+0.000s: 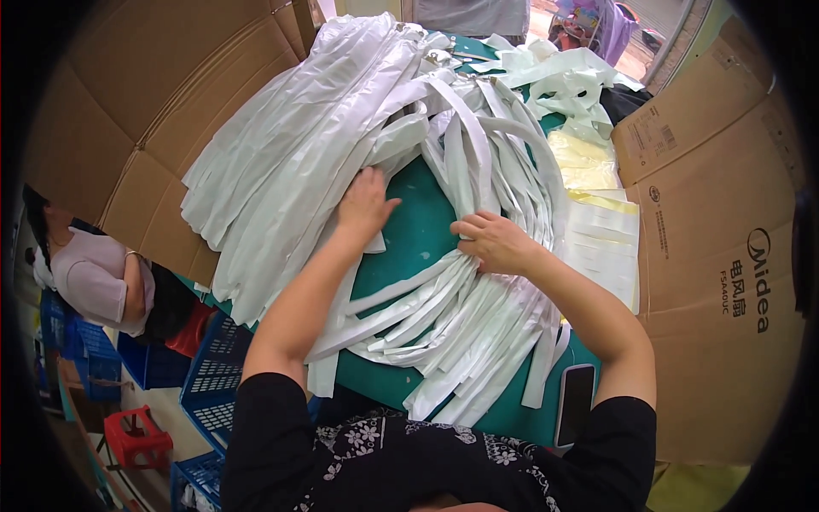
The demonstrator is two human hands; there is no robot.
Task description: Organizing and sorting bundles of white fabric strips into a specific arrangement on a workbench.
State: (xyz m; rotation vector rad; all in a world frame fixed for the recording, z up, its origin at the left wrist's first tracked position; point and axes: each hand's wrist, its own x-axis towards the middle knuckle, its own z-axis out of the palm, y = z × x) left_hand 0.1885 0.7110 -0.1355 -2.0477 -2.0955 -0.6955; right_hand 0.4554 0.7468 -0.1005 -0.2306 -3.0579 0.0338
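A big heap of long white fabric strips (444, 162) lies across a green table (418, 230), fanned in a curve from the far side round to the near edge. My left hand (365, 203) rests flat, fingers apart, on the inner edge of the left bundle of white strips (281, 171). My right hand (495, 242) is closed on a bunch of strips where the right side of the curve bends toward me. More strips (461, 333) spill over the near edge.
Brown cardboard sheets stand at the left (136, 102) and right (725, 256). A stack of pale yellow pieces (606, 239) lies right of the strips. A dark phone (576, 401) sits at the table's near right edge. Another person (94, 273) and blue crates (213, 375) are lower left.
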